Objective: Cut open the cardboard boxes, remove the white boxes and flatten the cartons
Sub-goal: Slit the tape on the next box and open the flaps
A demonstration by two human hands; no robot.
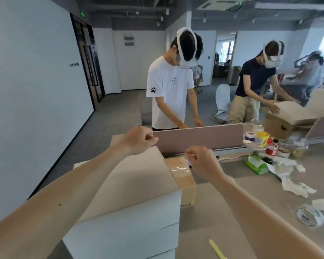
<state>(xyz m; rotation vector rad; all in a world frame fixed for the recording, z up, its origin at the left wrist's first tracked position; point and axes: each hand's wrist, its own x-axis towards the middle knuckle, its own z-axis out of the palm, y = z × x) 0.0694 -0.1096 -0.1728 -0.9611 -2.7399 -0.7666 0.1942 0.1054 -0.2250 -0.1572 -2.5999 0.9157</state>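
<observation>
A large carton stands at the desk's left end, with a beige top panel and a pale front face. My left hand curls its fingers over that panel's far corner. Against the carton's right side sits a narrower brown cardboard box with clear tape across its top. My right hand is at the far end of that tape, fingertips pinched together on it. A small dark object shows under the fingers; I cannot tell what it is. No white inner boxes show.
A pink desk divider runs just behind the boxes; two people work beyond it, one handling a carton. To the right lie a green wipes pack, bottles and tubs, paper scraps and tape rolls. A yellow strip lies near me.
</observation>
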